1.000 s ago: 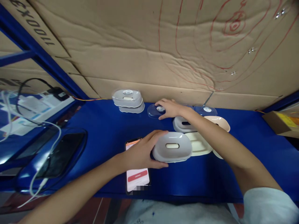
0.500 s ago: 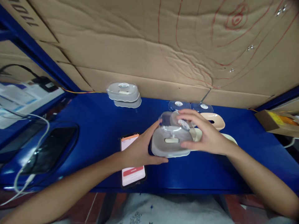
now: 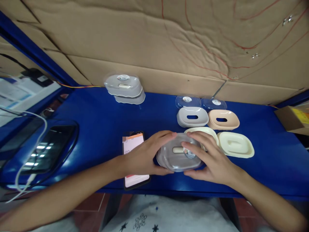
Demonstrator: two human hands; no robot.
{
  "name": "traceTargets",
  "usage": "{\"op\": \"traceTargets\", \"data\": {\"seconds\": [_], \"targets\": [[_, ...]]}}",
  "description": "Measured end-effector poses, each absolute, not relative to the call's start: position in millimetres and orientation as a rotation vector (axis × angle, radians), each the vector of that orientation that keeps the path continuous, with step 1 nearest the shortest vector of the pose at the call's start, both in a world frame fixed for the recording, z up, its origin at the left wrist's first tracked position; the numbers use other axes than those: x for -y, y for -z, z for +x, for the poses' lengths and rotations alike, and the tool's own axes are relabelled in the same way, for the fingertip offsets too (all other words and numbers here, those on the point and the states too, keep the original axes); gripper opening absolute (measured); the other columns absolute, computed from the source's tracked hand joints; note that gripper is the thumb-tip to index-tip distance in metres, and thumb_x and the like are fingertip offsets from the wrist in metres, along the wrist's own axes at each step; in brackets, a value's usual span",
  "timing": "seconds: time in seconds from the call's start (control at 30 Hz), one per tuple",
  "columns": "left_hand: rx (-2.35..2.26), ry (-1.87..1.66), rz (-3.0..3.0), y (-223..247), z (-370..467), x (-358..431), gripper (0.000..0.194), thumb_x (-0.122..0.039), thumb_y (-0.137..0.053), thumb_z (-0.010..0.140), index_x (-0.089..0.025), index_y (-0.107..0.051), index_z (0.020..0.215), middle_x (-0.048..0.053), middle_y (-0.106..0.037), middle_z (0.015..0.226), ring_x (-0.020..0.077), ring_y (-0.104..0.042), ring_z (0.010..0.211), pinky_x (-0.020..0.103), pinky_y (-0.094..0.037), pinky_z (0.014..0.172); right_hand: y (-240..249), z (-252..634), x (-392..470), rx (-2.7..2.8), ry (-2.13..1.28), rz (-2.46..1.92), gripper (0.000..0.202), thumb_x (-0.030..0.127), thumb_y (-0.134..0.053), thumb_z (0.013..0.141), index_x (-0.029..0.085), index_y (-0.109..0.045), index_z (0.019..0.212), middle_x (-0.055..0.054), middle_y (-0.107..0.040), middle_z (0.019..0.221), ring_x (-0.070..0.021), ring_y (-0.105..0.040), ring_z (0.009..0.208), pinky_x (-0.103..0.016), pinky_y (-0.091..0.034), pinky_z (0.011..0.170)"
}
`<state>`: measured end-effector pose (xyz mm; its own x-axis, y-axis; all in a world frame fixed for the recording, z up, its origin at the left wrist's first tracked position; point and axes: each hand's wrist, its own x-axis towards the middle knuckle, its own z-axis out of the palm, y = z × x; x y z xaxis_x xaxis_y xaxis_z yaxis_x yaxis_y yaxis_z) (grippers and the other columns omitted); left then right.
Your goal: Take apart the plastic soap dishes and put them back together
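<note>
- A smartphone [image 3: 137, 182] is lying screen-up on the blue worktop [image 3: 96, 129], partly covered from view by the left forearm.
- The left hand [image 3: 151, 156] is gripping the left side of the gray oval soap dish [image 3: 167, 158], positioned at front center.
- The right hand [image 3: 210, 158] is gripping the labeled clear lid [image 3: 177, 162] over that dish; full seating cannot be determined.
- Two cream trays, left [image 3: 201, 130] and right [image 3: 236, 144], are lying behind and rightward.
- Gray [image 3: 192, 123] and peach [image 3: 232, 120] slotted trays are sitting side by side beyond.
- Two labeled clear covers [image 3: 188, 102] are lying farther back.
- A gray lidded stack [image 3: 124, 86] is standing rear left.
- A cardboard panel [image 3: 120, 38] is forming the backdrop.
</note>
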<state>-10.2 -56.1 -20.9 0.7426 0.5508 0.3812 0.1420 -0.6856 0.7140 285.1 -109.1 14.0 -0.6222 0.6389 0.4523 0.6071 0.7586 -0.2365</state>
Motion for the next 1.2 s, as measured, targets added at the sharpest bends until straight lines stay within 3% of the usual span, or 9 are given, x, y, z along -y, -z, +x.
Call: {"op": "traceTargets", "data": {"seconds": [0.17,0.4,0.57,0.73,0.9,1.0,1.1,1.2], "targets": [[-0.458,-0.797,2.315,17.5,-10.3,53.4,0.109,-0.049,-0.091,0.085,-0.044,-0.022,0.170,0.017,-0.045,0.164,0.0398,-0.051,0.150,0.059,-0.052,0.117,-11.0,285.9,108.8,2.445,-0.040,-0.888,0.076,0.062,-0.072,0.098,0.021,-0.051,0.158,-0.019,-0.052,0.157,-0.0377,-0.051,0.144,-0.056,-0.048,0.118],[-0.467,-0.866,2.240,19.8,-7.6,55.9,0.115,-0.055,-0.096,0.078,-0.042,-0.026,0.169,0.016,-0.054,0.156,0.0384,-0.061,0.140,0.054,-0.056,0.112,-8.7,285.4,105.8,2.492,-0.025,-0.865,0.087,0.074,-0.051,0.102,0.020,-0.036,0.170,-0.021,-0.052,0.158,-0.0378,-0.050,0.145,-0.056,-0.048,0.116],[-0.423,-0.909,2.279,22.6,-7.5,54.9,0.117,-0.051,-0.096,0.079,-0.038,-0.023,0.171,0.019,-0.052,0.156,0.0398,-0.058,0.143,0.057,-0.056,0.111,-4.4,286.0,105.3,2.466,-0.111,-0.855,0.089,0.074,-0.050,0.102,0.025,-0.028,0.174,-0.020,-0.047,0.163,-0.0402,-0.044,0.149,-0.062,-0.047,0.119],[-0.377,-0.937,2.310,20.5,-6.4,56.1,0.113,-0.049,-0.093,0.083,-0.036,-0.024,0.171,0.021,-0.049,0.157,0.0390,-0.055,0.144,0.056,-0.057,0.111,-1.8,288.0,103.6,2.462,-0.181,-0.815,0.088,0.071,-0.050,0.104,0.023,-0.026,0.174,-0.020,-0.045,0.164,-0.0391,-0.044,0.152,-0.061,-0.048,0.121],[-0.372,-0.935,2.301,14.0,-4.4,59.3,0.105,-0.048,-0.093,0.083,-0.036,-0.031,0.167,0.020,-0.053,0.155,0.0375,-0.058,0.143,0.056,-0.058,0.110,0.0,286.7,105.5,2.468,-0.086,-0.792,0.099,0.072,-0.062,0.099,0.023,-0.023,0.175,-0.022,-0.046,0.165,-0.0409,-0.042,0.156,-0.063,-0.046,0.123],[-0.372,-0.995,2.324,11.4,-5.2,61.0,0.109,-0.050,-0.096,0.080,-0.032,-0.032,0.167,0.023,-0.048,0.160,0.0399,-0.055,0.147,0.057,-0.058,0.110,-1.9,287.1,107.8,2.474,-0.062,-0.752,0.112,0.067,-0.075,0.093,0.020,-0.016,0.176,-0.024,-0.046,0.166,-0.0418,-0.039,0.160,-0.063,-0.047,0.123],[-0.395,-1.066,2.342,7.4,-7.8,60.1,0.110,-0.052,-0.098,0.077,-0.028,-0.037,0.165,0.027,-0.037,0.169,0.0427,-0.050,0.152,0.057,-0.057,0.112,-6.6,288.3,111.3,2.497,-0.021,-0.697,0.107,0.051,-0.082,0.094,0.020,-0.019,0.175,-0.022,-0.039,0.173,-0.0416,-0.034,0.163,-0.061,-0.046,0.125],[-0.400,-1.116,2.264,4.2,-11.0,55.3,0.114,-0.058,-0.100,0.071,-0.028,-0.039,0.163,0.025,-0.046,0.164,0.0435,-0.051,0.150,0.060,-0.054,0.114,-11.7,288.3,114.6,2.518,0.027,-0.640,0.097,0.037,-0.082,0.096,0.020,-0.026,0.173,-0.018,-0.024,0.181,-0.0409,-0.030,0.165,-0.058,-0.044,0.127]]}}
